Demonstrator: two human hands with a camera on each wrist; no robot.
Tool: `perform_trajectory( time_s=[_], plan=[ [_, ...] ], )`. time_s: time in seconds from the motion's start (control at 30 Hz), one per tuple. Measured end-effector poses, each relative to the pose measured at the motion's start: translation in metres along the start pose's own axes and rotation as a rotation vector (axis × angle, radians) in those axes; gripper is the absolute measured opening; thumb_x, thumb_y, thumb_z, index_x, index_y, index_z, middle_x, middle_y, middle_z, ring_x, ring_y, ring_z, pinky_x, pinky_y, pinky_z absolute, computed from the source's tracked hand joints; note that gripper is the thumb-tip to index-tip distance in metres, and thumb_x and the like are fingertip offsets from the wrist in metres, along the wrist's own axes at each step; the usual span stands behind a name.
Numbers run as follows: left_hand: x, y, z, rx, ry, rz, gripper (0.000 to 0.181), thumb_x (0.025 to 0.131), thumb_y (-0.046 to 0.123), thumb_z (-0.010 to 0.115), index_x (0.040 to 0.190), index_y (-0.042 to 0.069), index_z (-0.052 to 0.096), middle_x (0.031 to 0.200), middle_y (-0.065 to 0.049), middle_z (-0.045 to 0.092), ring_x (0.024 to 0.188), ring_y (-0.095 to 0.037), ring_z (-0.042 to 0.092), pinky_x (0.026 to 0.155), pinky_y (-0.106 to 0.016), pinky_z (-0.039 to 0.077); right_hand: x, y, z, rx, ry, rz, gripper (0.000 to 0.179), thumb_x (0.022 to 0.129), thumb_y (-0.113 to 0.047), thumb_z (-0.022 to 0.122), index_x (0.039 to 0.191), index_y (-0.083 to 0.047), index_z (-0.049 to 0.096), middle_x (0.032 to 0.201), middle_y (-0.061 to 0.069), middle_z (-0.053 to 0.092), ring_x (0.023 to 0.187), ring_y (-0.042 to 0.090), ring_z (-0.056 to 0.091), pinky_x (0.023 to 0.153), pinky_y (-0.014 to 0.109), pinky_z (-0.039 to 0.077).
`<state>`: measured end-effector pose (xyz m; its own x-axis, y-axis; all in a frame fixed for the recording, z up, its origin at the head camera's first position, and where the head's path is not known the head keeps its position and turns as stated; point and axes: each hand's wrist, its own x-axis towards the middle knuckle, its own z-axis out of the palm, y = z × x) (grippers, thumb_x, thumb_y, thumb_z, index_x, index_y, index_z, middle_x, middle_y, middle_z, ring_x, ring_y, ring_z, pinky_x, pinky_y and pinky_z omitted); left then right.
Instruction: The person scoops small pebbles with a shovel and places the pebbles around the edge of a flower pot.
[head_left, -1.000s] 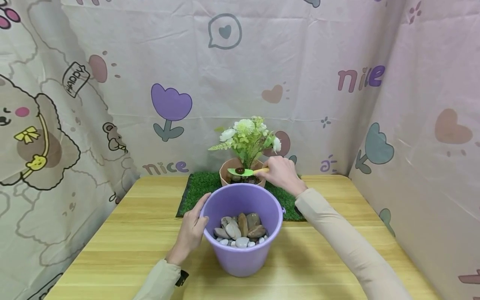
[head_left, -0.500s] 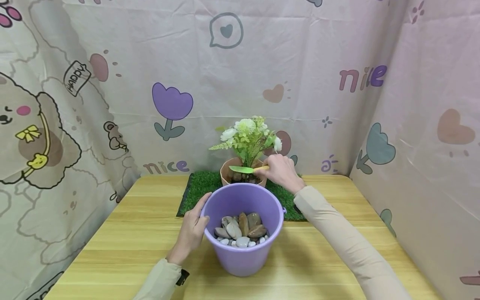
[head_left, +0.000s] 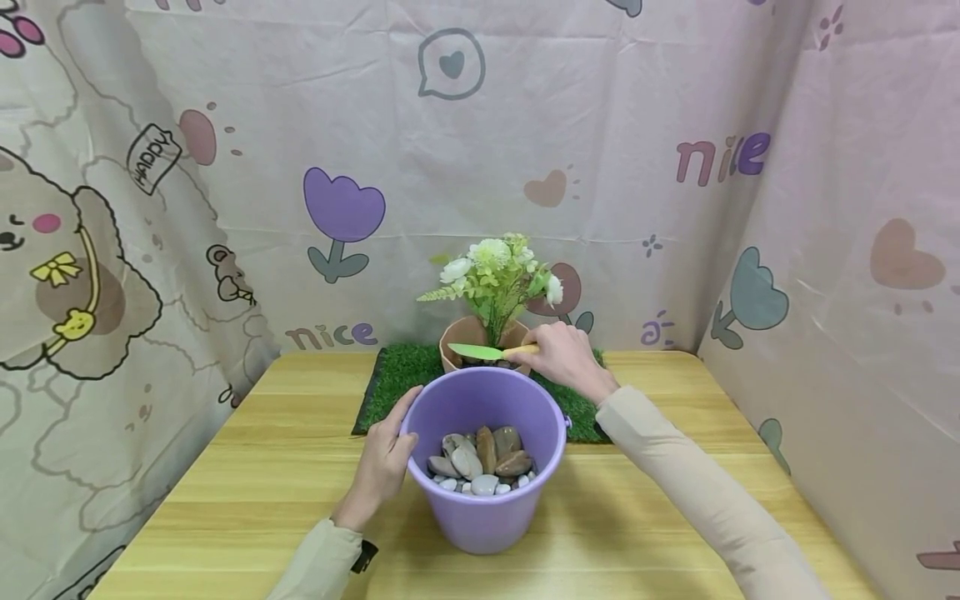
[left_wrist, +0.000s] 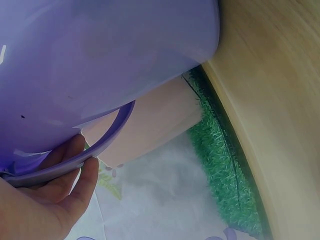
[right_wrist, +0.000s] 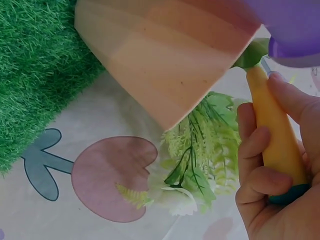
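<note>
My right hand (head_left: pixel 564 354) grips the yellow handle of a small garden trowel (right_wrist: pixel 276 132), fingers curled round it. Its green blade points left, low over the mouth of a pale orange flowerpot (right_wrist: pixel 160 60), with no stone visible on it. White flowers with green leaves (head_left: pixel 491 271) rise from the pot, and the near rim hides much of its inside. At the left side of a purple bucket (head_left: pixel 483 525), my left hand (head_left: pixel 384 462) grips the rim; in the left wrist view its fingers wrap the purple handle (left_wrist: pixel 112 132). Grey and brown stones (head_left: pixel 486 454) lie inside the bucket.
The flowerpot stands on a green artificial grass mat (head_left: pixel 405 379) at the back of the wooden table (head_left: pixel 247 492). A patterned cloth (head_left: pixel 465 150) hangs behind and at both sides. The bucket stands directly in front of the pot.
A dark reddish stone lay on the trowel blade a second ago and was off it half a second later. The trowel tipped, then came down slightly. Left hand and bucket stayed put.
</note>
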<state>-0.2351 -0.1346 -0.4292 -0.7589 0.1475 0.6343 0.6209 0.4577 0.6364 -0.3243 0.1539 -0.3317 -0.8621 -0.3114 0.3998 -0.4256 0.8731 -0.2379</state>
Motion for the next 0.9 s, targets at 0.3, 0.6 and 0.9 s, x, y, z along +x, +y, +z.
perform_trajectory(
  time_s=[0.3, 0.6, 0.9],
  plan=[
    [0.0, -0.001, 0.001, 0.008, 0.004, 0.008, 0.062, 0.08, 0.003, 0.045, 0.142, 0.003, 0.05, 0.122, -0.021, 0.067, 0.091, -0.027, 0.072, 0.071, -0.033, 0.059, -0.014, 0.004, 0.004, 0.01, 0.079, -0.047, 0.041, 0.085, -0.058, 0.065, 0.057, -0.028, 0.058, 0.048, -0.009, 0.04, 0.046, 0.009, 0.038, 0.041, 0.026, 0.029],
    [0.0, -0.002, 0.001, 0.004, 0.006, 0.002, 0.062, 0.08, 0.002, 0.045, 0.142, 0.004, 0.05, 0.122, -0.021, 0.067, 0.091, -0.028, 0.072, 0.07, -0.033, 0.059, -0.037, 0.003, 0.013, 0.067, 0.309, -0.18, 0.017, 0.084, -0.038, 0.073, 0.082, -0.022, 0.078, 0.061, -0.009, 0.06, 0.05, 0.004, 0.046, 0.045, 0.021, 0.039],
    [0.0, -0.005, 0.001, -0.005, 0.01, 0.025, 0.063, 0.08, 0.0, 0.045, 0.142, 0.003, 0.05, 0.118, -0.022, 0.068, 0.086, -0.027, 0.071, 0.066, -0.03, 0.058, -0.06, 0.005, 0.018, 0.08, 0.38, -0.211, 0.023, 0.08, -0.041, 0.077, 0.084, -0.019, 0.079, 0.064, -0.008, 0.066, 0.049, -0.002, 0.047, 0.046, 0.016, 0.037]
  ],
)
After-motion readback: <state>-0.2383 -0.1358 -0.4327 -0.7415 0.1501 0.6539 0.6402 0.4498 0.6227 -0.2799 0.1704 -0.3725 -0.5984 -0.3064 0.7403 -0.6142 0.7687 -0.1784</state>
